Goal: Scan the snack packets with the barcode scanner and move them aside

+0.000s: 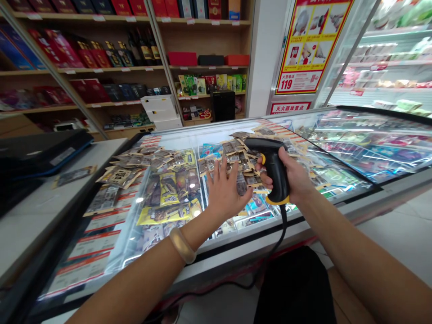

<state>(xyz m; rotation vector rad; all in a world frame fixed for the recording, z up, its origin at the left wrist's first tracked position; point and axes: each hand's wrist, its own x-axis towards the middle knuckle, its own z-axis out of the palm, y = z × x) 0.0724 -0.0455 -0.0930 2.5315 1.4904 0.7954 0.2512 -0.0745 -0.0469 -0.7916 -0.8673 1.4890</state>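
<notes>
My right hand (295, 175) grips a black and yellow barcode scanner (279, 173) by its handle, its head turned left over the freezer's glass top. A dark cable runs down from the handle. My left hand (225, 191) is spread open, palm down, at the near side of a heap of small packets (236, 153) in clear and brown wrapping. Whether its fingertips touch the packets I cannot tell. A second heap of packets (119, 175) lies on the glass to the left.
The chest freezer (199, 270) has a glass top, with yellow ice-cream packs (168, 189) beneath it. Price labels (97, 238) line its left side. A counter (20, 229) stands at left, with one packet (76, 174) on it. Stocked shelves (111, 69) rise behind.
</notes>
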